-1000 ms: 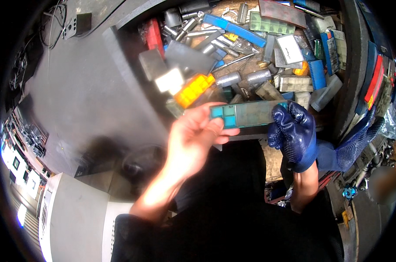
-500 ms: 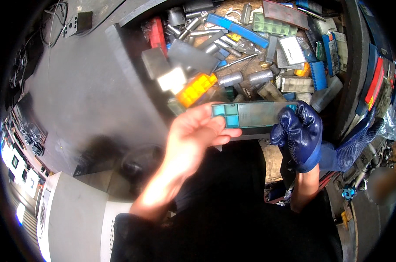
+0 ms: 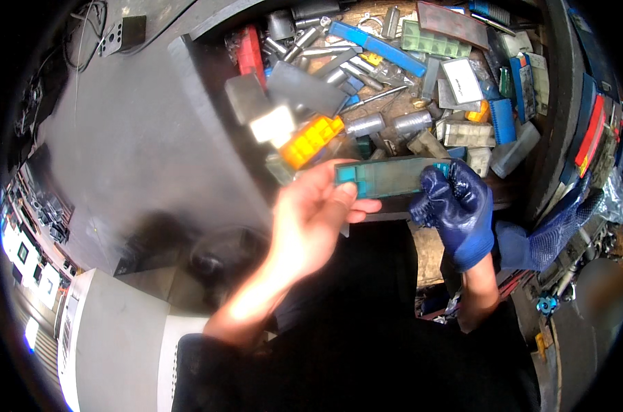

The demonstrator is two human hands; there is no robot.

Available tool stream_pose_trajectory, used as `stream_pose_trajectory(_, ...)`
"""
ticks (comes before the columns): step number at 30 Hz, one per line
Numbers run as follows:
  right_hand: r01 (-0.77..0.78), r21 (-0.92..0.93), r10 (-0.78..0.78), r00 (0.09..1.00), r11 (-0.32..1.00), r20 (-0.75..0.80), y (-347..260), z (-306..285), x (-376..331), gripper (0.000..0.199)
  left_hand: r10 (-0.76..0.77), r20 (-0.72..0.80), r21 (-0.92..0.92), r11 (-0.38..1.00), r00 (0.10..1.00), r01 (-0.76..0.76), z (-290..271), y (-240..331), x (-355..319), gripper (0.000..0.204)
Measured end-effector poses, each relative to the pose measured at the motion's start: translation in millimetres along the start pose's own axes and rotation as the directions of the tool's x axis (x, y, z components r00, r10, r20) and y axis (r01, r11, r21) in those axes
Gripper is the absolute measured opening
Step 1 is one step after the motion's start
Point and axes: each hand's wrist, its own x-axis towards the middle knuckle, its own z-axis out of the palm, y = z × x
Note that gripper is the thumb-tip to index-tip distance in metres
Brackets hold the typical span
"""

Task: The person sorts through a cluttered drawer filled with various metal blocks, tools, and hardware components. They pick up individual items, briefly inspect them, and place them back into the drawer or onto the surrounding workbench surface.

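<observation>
Between my hands I hold a flat teal compartment box (image 3: 394,180) with a cloudy clear lid, just above the front edge of a drawer. Its left end sits in the bare fingers of my left hand (image 3: 311,209), the thumb pressed on top. My right hand (image 3: 459,213), in a dark blue coated glove, is closed around the right end, and its fingers hide that corner. The lid lies over most of the box. An orange plastic case (image 3: 311,142) lies in the drawer just beyond my left hand.
The drawer (image 3: 215,117) is crowded with cases, metal tool shanks and a long blue case (image 3: 377,48). Another blue glove (image 3: 548,237) lies at the right beside a red case (image 3: 592,137). A grey metal surface (image 3: 140,130) spreads left, with a drilled block (image 3: 122,36) on it.
My right hand has moved left, and the lid has slid left over the small compartments that showed at the box's left end. My left hand keeps its grip.
</observation>
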Motion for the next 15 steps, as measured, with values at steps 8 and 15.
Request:
stream_pose_trajectory(8, 0.163, -0.179, -0.178, 0.981, 0.970, -0.070, 12, 6, 3, 0.018, 0.082, 0.075, 0.076, 0.993, 0.994, -0.088, 9, 2, -2, 0.039)
stream_pose_trajectory(15, 0.179, -0.104, -0.182, 0.983, 0.978, -0.024, 21, 1, 3, 0.017, 0.079, 0.060, 0.013, 0.997, 0.995, -0.080, 5, -15, 1, 0.036)
